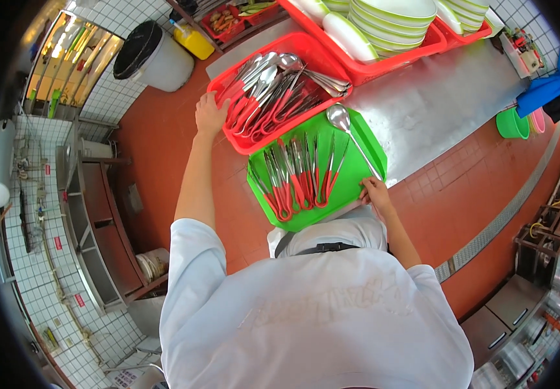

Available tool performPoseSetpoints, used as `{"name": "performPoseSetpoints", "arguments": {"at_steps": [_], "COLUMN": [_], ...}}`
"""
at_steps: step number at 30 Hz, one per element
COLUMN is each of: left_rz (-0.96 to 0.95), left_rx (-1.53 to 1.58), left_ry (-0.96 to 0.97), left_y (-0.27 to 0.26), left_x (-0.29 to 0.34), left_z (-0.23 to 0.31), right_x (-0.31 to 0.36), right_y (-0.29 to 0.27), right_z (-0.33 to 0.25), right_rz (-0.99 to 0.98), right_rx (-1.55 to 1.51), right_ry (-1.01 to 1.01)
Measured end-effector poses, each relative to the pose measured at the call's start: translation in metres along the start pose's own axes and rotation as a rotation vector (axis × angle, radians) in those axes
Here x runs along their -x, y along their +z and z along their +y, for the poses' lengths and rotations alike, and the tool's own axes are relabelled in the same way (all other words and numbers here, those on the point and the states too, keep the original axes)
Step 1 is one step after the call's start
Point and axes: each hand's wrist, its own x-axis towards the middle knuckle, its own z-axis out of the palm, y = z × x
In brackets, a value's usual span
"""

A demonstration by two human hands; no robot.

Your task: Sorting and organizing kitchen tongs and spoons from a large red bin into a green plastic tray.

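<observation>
My left hand (211,115) grips the left rim of a red plastic tub (239,142). Inside the tub lie a heap of red-handled tongs (273,110) and several metal serving spoons (265,79). Just nearer to me a green tray (351,191) overlaps the table's edge. Several red-handled tongs (302,175) lie in a row on it, their metal tips pointing away from me. Along the tray's right side rests a long metal spoon (338,117), bowl at the far end. My right hand (376,194) pinches the end of its handle at the tray's near right corner.
The tub and tray sit on a steel table (435,104). Stacked green-rimmed white dishes (393,23) fill a red crate (383,68) behind. A white bin (169,65) with a black liner and a yellow jug (192,42) stand at far left. A green bucket (512,123) is at right.
</observation>
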Motion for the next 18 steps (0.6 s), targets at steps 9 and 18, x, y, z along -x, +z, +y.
{"name": "performPoseSetpoints", "arguments": {"at_steps": [9,18], "left_rz": [-0.252,-0.219], "left_rx": [-0.03,-0.12], "left_ry": [-0.099,-0.167], "left_y": [0.018,0.012], "left_x": [-0.02,-0.015], "left_z": [0.016,0.024], "right_x": [-0.007,-0.009], "right_y": [-0.004,-0.003], "right_z": [0.0,-0.006], "right_rz": [0.042,0.017], "right_rx": [0.13,0.136], "right_ry": [0.006,0.036]}}
